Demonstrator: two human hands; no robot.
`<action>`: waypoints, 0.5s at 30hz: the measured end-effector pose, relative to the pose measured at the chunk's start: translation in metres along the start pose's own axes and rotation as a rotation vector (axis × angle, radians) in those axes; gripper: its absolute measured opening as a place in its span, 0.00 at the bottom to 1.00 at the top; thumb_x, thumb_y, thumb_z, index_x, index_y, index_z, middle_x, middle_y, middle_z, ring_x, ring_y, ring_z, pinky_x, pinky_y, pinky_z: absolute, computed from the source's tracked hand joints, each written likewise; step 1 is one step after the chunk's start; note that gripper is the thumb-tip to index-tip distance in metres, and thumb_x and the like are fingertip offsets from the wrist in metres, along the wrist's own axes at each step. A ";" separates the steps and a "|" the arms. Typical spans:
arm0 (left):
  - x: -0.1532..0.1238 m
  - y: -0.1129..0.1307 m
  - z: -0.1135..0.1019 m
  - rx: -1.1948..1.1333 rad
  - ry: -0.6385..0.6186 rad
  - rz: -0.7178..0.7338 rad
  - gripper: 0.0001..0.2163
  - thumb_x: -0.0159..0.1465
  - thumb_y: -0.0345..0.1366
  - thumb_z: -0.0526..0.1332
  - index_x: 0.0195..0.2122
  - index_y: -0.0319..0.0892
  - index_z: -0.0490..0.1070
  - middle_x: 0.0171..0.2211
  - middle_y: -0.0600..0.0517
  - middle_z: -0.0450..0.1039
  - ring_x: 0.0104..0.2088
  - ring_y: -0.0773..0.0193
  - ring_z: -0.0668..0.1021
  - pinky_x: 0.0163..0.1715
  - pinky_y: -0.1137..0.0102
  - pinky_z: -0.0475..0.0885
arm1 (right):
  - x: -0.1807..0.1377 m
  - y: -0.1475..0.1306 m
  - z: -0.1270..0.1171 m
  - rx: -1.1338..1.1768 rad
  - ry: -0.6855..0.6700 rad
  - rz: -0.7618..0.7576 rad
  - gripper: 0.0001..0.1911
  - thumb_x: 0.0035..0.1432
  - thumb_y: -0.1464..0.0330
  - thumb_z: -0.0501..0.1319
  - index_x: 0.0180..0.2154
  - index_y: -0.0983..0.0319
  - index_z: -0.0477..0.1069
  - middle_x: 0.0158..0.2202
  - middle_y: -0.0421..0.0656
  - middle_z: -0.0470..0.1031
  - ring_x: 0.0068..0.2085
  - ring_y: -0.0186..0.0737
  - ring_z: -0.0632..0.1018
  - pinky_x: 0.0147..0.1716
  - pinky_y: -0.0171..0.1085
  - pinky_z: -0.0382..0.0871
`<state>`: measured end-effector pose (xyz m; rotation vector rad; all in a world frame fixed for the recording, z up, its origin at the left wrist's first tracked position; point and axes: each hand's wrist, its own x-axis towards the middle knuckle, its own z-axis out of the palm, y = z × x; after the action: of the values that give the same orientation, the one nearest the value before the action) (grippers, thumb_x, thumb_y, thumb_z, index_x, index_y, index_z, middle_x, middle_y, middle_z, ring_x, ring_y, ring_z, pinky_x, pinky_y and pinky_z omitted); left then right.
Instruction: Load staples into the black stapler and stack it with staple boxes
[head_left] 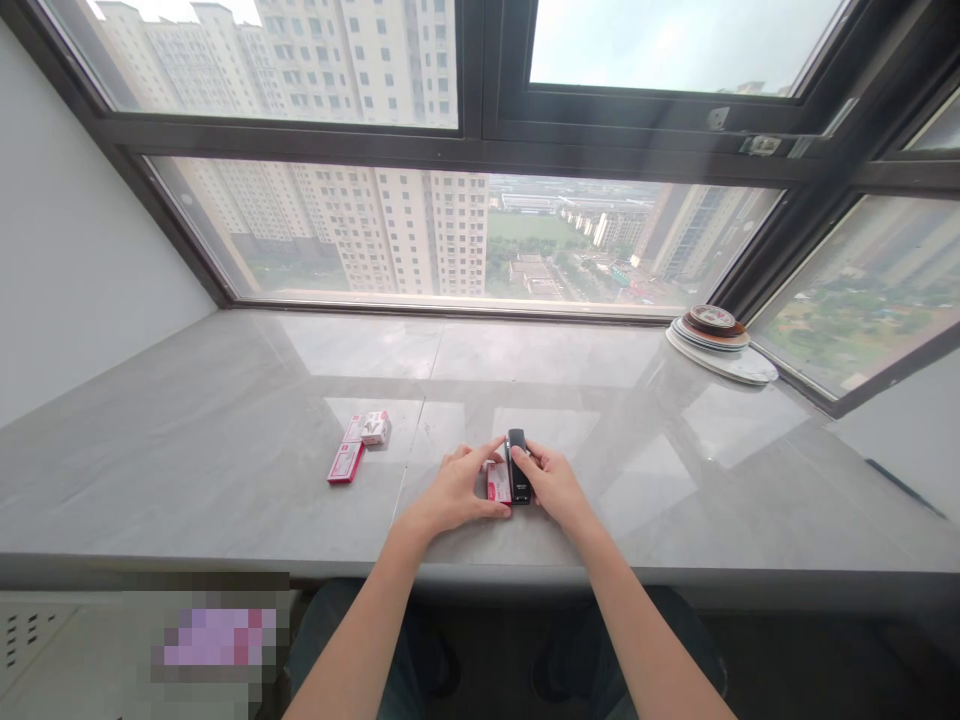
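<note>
Head | stapler (520, 483) gripped in right hand (556, 484) | box (499, 483) alongside, held in left hand (454, 490)

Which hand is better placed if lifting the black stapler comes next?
Likely the right hand: its thumb lies on the black stapler, fingers at its right side. The left hand spans the red-and-white box.

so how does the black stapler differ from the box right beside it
The stapler is mostly black; the box is red and white. The stapler reaches nearer the window than the box's visible part. The right hand grips the stapler, while the left hand frames the box. Both are between the hands.
</note>
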<state>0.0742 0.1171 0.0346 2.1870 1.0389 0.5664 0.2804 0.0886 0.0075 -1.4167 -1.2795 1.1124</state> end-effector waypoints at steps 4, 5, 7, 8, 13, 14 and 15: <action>-0.001 -0.002 0.009 0.027 0.059 0.000 0.46 0.52 0.51 0.76 0.71 0.64 0.57 0.56 0.53 0.74 0.56 0.49 0.73 0.59 0.58 0.65 | -0.001 0.000 -0.002 -0.039 0.021 -0.013 0.31 0.63 0.41 0.58 0.50 0.59 0.78 0.26 0.39 0.71 0.23 0.33 0.63 0.19 0.32 0.56; -0.001 -0.002 0.010 0.033 0.064 0.007 0.45 0.52 0.51 0.76 0.70 0.63 0.58 0.56 0.53 0.75 0.57 0.49 0.73 0.59 0.58 0.65 | -0.002 0.000 -0.002 -0.047 0.025 -0.011 0.31 0.63 0.41 0.58 0.50 0.59 0.78 0.26 0.39 0.70 0.23 0.33 0.63 0.19 0.32 0.55; 0.000 -0.002 0.012 0.044 0.064 0.014 0.44 0.53 0.51 0.75 0.70 0.62 0.59 0.56 0.52 0.75 0.57 0.48 0.72 0.59 0.57 0.64 | -0.003 -0.001 -0.002 -0.049 0.025 -0.013 0.31 0.63 0.41 0.58 0.49 0.59 0.78 0.25 0.38 0.70 0.23 0.33 0.62 0.19 0.33 0.55; 0.000 -0.001 0.012 0.049 0.063 0.014 0.44 0.53 0.51 0.75 0.70 0.61 0.59 0.56 0.52 0.75 0.57 0.48 0.72 0.59 0.57 0.64 | -0.003 -0.001 -0.002 -0.044 0.022 -0.018 0.31 0.63 0.41 0.58 0.50 0.59 0.78 0.25 0.38 0.69 0.23 0.33 0.62 0.20 0.33 0.55; -0.003 -0.001 0.012 0.071 0.059 0.048 0.46 0.53 0.53 0.75 0.71 0.60 0.57 0.58 0.51 0.73 0.57 0.47 0.71 0.58 0.57 0.64 | -0.005 -0.004 0.001 -0.047 0.051 -0.019 0.32 0.63 0.41 0.58 0.51 0.60 0.78 0.24 0.38 0.68 0.23 0.34 0.62 0.21 0.33 0.55; -0.004 -0.001 0.012 0.076 0.058 0.060 0.46 0.53 0.54 0.75 0.71 0.60 0.56 0.58 0.51 0.73 0.57 0.47 0.71 0.58 0.57 0.64 | -0.005 -0.005 0.001 -0.050 0.065 -0.016 0.33 0.62 0.41 0.58 0.51 0.60 0.78 0.24 0.38 0.68 0.23 0.34 0.62 0.21 0.33 0.55; -0.005 -0.002 0.012 0.080 0.060 0.069 0.46 0.53 0.54 0.75 0.71 0.59 0.57 0.58 0.51 0.73 0.57 0.47 0.71 0.58 0.56 0.64 | -0.005 -0.005 0.002 -0.050 0.081 -0.013 0.34 0.61 0.41 0.59 0.52 0.61 0.78 0.23 0.38 0.68 0.24 0.35 0.62 0.22 0.34 0.56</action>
<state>0.0782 0.1097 0.0243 2.2958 1.0359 0.6350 0.2776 0.0838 0.0125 -1.4730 -1.2649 1.0105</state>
